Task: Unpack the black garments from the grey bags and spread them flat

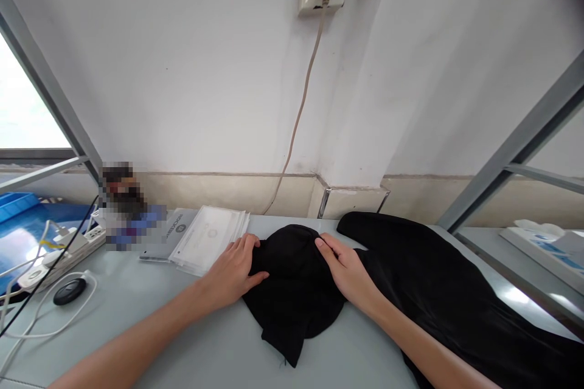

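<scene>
The small black cloth (294, 285) lies on the grey table (196, 346), directly in front of the person, between the two hands. It sits in a bunched, rounded heap, with a squared corner pointing toward the person and a loose thread (283, 363) near that corner. The left hand (239, 268) is at its upper left edge, fingers curled over the border and thumb set apart on the near face; whether that hand truly grips or only rests there, I cannot tell. The right hand (347, 264) pinches the upper right edge, thumb on top and the fingers mostly hidden beneath. Just beyond the right hand, a large black cloth (433, 279) spreads over the right side of the table and passes beneath the right forearm; whether the two pieces join behind the hand is hidden. To the left, apart from the cloth, lies a stack of clear sleeves (212, 237). By its drape and soft folds, the small cloth looks light and limp, with nothing fragile about it, and its smooth surface may slide a little over the table. Being so floppy, it should hold its shape poorly if lifted by one point; the two upper edges, pinched between thumb and fingers well apart, seem the best places to take hold.
</scene>
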Demonstrator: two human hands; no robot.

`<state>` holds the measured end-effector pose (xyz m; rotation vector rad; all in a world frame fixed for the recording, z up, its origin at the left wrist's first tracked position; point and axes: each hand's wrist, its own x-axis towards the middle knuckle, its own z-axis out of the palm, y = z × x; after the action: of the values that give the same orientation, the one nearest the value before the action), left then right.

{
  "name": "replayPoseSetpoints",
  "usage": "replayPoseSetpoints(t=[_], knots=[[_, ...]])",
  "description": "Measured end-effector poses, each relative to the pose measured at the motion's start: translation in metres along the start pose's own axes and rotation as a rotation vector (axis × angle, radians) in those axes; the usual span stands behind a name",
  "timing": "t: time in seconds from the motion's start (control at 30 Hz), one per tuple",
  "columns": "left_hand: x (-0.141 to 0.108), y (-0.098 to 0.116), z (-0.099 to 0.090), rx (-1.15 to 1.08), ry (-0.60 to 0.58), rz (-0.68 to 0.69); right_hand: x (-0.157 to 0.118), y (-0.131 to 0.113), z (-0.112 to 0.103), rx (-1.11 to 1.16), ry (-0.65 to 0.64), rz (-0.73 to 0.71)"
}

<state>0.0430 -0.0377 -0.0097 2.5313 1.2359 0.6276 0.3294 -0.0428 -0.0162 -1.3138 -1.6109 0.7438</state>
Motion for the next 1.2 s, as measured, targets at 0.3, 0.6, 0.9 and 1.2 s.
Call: replayPoseSetpoints(t=[0.3,0.6,0.9,1.2], knots=[[0.003,0.014,-0.028,-0.264,-0.266,-0.124,-0.006,-0.007,-0.006,0.406,-0.333,0.289],[0.006,0.01,-0.028,-0.84,-0.525,-0.318,-0.008,-0.012,-0.002,0.525,-0.401,0.373],[0.009,-0.007,0.009,-0.478,0.279,-0.331,0.006,0.029,0.006,0.05,0.127,-0.015],[0.001,0.01,0.002,-0.045,-0.111,0.118,-0.002,0.016,0.003,-0.49,-0.077,-0.111]])
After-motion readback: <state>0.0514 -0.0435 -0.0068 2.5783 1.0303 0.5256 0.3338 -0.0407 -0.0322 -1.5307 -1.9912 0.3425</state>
